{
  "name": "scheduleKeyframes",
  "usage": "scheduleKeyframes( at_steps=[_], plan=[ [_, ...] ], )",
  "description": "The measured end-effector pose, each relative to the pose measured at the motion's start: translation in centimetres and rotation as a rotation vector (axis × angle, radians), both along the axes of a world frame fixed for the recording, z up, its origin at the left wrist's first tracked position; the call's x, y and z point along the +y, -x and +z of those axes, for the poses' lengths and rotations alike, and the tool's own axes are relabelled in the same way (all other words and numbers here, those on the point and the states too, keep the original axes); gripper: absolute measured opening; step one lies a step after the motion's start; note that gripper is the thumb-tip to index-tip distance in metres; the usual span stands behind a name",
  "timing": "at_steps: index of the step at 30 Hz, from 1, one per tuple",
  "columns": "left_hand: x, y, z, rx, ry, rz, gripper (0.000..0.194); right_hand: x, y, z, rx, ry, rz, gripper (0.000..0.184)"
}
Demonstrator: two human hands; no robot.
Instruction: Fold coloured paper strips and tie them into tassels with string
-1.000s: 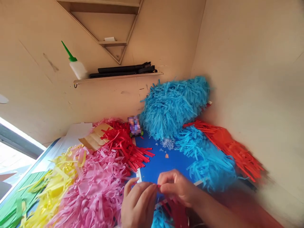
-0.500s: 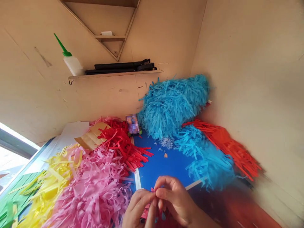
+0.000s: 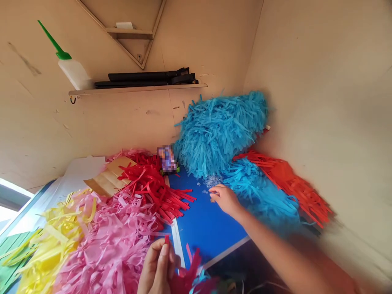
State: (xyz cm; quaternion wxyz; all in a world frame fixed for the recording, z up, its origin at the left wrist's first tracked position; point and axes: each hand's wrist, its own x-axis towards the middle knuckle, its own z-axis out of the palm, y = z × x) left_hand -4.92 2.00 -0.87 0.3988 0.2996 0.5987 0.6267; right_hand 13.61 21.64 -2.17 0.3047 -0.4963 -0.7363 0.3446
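Reaching past the table edge: right hand.

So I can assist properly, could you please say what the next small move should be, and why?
Probably pinch one bit from the clear pile with the right hand: its fingers are right beside it, while the left hand holds a red strip.

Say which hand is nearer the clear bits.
Right. The right hand is just on the near side of the clear bits; the left hand is farther back, pinching a red strip.
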Motion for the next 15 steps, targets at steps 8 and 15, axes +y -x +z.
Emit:
scheduleKeyframes(
  at_steps=[8,15],
  plan=[
    [1.0,0.5,0.1,0.269,0.076,-0.039,0.044,2.3,0.0,-2.2,-0.137,-0.033,0.015,0.020],
    [0.5,-0.7,0.2,0.604,-0.011,-0.193,0.035,-7.6,1.1,1.3,0.365,0.127,0.272,0.003]
  ],
)
